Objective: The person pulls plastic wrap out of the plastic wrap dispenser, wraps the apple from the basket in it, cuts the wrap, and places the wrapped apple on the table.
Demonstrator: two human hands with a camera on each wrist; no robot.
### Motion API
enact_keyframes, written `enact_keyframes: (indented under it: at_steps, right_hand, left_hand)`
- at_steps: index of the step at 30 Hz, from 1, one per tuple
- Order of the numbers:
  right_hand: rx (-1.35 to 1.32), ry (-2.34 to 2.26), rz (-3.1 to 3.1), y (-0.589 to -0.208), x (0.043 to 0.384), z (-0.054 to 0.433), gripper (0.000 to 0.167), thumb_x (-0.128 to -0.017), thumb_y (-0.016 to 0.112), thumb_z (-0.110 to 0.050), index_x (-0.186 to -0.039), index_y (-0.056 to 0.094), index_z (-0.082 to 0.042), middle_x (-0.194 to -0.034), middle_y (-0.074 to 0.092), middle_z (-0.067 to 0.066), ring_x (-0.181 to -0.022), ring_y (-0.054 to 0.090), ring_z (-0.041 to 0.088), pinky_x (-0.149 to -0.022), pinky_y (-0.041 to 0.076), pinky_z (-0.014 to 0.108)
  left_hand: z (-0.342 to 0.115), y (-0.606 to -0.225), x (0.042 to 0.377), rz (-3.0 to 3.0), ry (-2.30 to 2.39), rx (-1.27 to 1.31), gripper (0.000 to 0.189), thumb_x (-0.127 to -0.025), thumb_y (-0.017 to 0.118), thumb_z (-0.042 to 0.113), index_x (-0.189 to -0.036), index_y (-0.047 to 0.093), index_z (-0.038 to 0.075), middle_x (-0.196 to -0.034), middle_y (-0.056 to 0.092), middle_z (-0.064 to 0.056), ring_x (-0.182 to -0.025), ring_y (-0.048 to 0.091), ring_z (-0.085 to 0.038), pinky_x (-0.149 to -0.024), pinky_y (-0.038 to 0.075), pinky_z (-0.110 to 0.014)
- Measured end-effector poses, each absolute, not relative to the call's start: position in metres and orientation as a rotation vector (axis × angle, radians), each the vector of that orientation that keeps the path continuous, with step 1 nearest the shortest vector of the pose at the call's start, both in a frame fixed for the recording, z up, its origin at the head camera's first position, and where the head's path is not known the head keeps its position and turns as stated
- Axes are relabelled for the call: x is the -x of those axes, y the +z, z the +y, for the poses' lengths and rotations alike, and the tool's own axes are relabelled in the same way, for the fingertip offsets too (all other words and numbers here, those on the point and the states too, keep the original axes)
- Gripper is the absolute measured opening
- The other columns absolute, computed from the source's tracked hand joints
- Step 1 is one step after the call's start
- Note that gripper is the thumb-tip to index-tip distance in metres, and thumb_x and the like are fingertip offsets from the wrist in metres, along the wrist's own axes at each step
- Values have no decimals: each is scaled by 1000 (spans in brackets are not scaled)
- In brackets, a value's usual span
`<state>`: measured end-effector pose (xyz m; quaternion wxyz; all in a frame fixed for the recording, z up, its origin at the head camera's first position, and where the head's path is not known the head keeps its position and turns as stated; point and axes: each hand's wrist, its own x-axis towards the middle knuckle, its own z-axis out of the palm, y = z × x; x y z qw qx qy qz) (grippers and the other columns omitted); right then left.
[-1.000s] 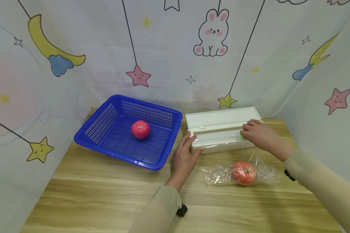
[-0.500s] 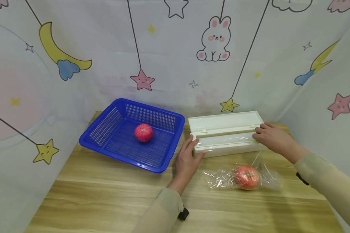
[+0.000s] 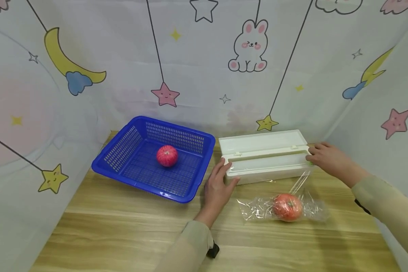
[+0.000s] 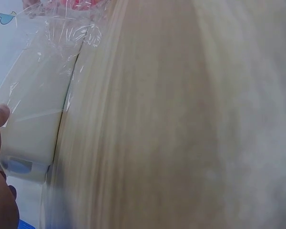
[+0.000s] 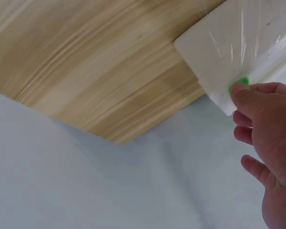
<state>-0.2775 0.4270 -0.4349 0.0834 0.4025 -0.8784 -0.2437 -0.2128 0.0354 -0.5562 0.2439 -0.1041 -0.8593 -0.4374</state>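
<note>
A long white cling film dispenser (image 3: 258, 177) stands at the back right of the table with its lid up and a roll of film inside. My left hand (image 3: 217, 189) grips its left end, fingers over the top edge and thumb on the front. At the right end, my right hand (image 3: 331, 160) pinches a small green slide cutter (image 5: 244, 80) between thumb and finger, mostly covered by the hand in the head view. In front of the dispenser lies a red apple-like fruit (image 3: 287, 207) in clear cling film (image 3: 255, 209), its film ends spread to both sides.
A blue plastic basket (image 3: 149, 187) stands left of the dispenser, with one round red fruit (image 3: 167, 156) inside. A printed cloth backdrop (image 3: 204, 75) closes off the back and sides of the wooden table (image 3: 129, 234).
My right hand has slid rightward along the dispenser with the green slide cutter, from short of the right end to that end. My left hand keeps its grip. The head view has shifted slightly.
</note>
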Motion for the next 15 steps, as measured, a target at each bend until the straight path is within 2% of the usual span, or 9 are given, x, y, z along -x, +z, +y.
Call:
enact_keyframes:
  at_steps: [4,9,11,15]
  right_hand:
    - [-1179,-718,-2664,-435,275,434,27,-82,87,2,-93,66,-12,-89,56,6,-87,57,31,-92,55,52]
    - [-1078,-549,-2765,-434,266,434,19,-88,82,0,-102,70,-4,-97,63,12,-98,64,38,-92,54,57]
    - [-1025,-454,-2818,-435,261,431,26,-89,81,-7,-112,71,0,-106,67,17,-105,65,43,-94,53,61]
    - [-971,-247,-2863,-438,254,418,53,-91,83,-29,-132,68,1,-122,68,24,-114,65,48,-94,53,65]
  left_hand:
    - [35,-558,213,-2358,-1182,281,59,-86,91,36,-138,70,17,-152,61,-8,-138,61,-30,-102,57,-45]
    - [36,-559,213,-2364,-1182,285,60,-86,91,37,-139,70,17,-152,60,-8,-138,61,-30,-102,57,-44]
    - [36,-559,213,-2367,-1179,286,59,-87,90,37,-139,70,17,-152,60,-8,-137,62,-30,-101,58,-45]
    - [33,-555,215,-2367,-1149,281,60,-86,91,37,-138,71,16,-152,61,-8,-136,62,-30,-101,58,-45]
